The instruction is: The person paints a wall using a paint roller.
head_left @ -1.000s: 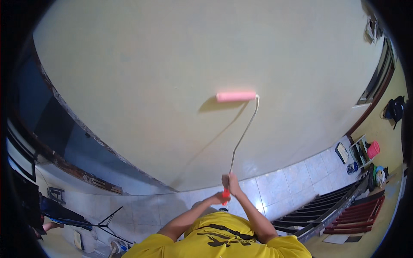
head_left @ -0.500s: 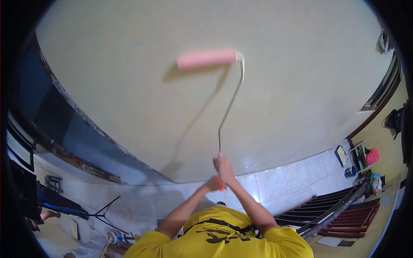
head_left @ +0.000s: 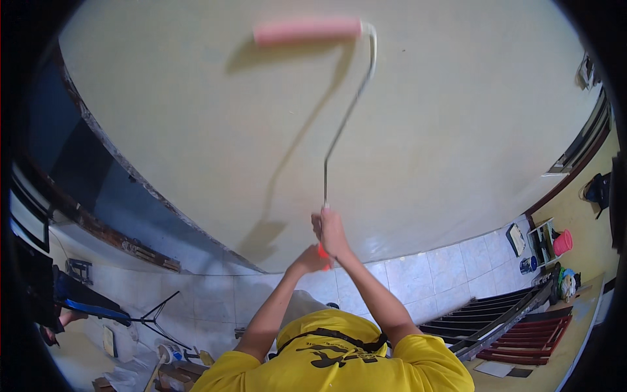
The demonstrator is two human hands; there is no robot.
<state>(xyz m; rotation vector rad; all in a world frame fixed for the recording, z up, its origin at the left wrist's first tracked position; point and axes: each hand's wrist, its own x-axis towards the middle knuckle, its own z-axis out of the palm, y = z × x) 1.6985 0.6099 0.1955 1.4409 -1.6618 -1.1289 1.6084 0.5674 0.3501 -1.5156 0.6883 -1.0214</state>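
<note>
A paint roller [head_left: 307,31] with a pink sleeve lies level, high against the pale wall [head_left: 431,130]. Its bent metal rod runs down to an orange-red handle, most of which is covered by my fingers. Closed round the upper handle, just below the rod, is my right hand [head_left: 332,232]. Lower down, my left hand [head_left: 311,259] wraps the handle's bottom part. Both forearms reach up from my yellow shirt. The roller casts a shadow on the wall to its lower left.
An opening with a rough edge [head_left: 130,173] borders the wall on the left. Black metal grilles [head_left: 483,320] and a dark red rack [head_left: 528,341] lie at lower right, near a pink bucket [head_left: 562,242]. At lower left are a folding stand [head_left: 153,320] and cardboard boxes [head_left: 179,375]; a person's foot shows there.
The roller has moved up the wall and slightly left. Both my hands have risen with the handle, keeping their grip.
</note>
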